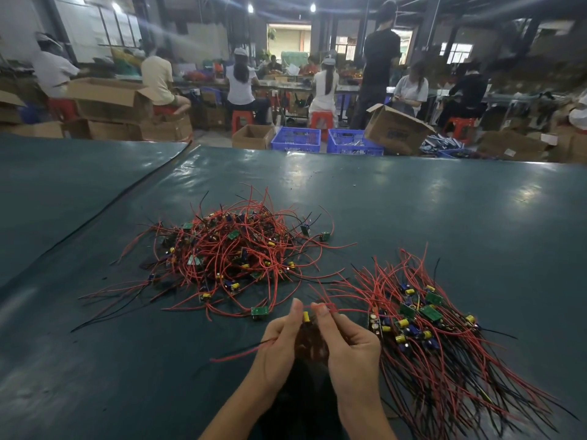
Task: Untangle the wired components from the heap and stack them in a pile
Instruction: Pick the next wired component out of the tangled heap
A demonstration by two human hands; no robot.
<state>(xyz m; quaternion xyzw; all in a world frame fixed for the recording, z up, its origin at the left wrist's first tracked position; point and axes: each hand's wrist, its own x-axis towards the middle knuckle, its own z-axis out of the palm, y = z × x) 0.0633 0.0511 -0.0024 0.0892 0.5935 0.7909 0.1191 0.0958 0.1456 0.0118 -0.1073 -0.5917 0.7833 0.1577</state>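
A tangled heap [228, 252] of small green circuit boards with red and black wires lies mid-table. To its right sits a sorted pile [422, 325] of the same components, boards at the top and wires trailing toward me. Between them, both hands hold one wired component [306, 315] with a yellow capacitor just above the table. My left hand [279, 344] pinches it, with red and black wires trailing out to the left. My right hand [346, 338] pinches a red wire that runs off to the right.
The dark green table mat [413, 201] spreads wide around the heaps, with a seam [127, 198] running diagonally at the left. Beyond the far edge stand blue crates [298, 139], cardboard boxes [394, 128] and several seated workers.
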